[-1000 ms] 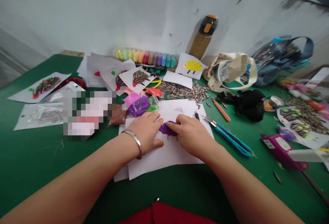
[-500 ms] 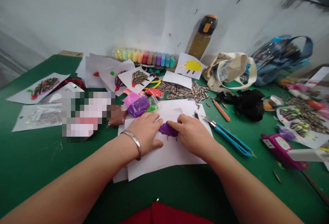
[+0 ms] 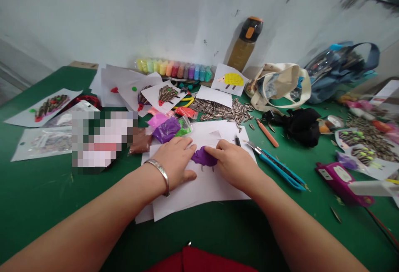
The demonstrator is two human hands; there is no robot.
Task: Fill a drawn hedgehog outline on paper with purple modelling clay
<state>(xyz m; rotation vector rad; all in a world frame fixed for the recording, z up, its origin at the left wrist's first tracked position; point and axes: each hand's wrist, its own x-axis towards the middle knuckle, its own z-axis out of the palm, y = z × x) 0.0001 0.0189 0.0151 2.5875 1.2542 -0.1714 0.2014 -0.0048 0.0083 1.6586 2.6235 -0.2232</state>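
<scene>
A flat, uneven-edged piece of purple modelling clay lies on white paper, with short drawn lines showing below it. My left hand rests to its left, palm down; its fingers are stretched out, the tips by the clay's left edge, the thumb apart. On the clay's right side presses the index finger of my right hand, the other fingers curled under and partly hidden. Just beyond my left hand are a bag of purple clay, a bag of green clay and a bag of brown clay.
Right of the paper lie a black pen, a blue utility knife with its blade out, and an orange stick-like tool. Sunflower seeds are heaped behind. A bottle leans against the wall. A magenta device sits right.
My right index finger still touches the clay's right side, and the purple piece looks slightly wider. My left hand has barely moved. The whole view has shifted slightly.
</scene>
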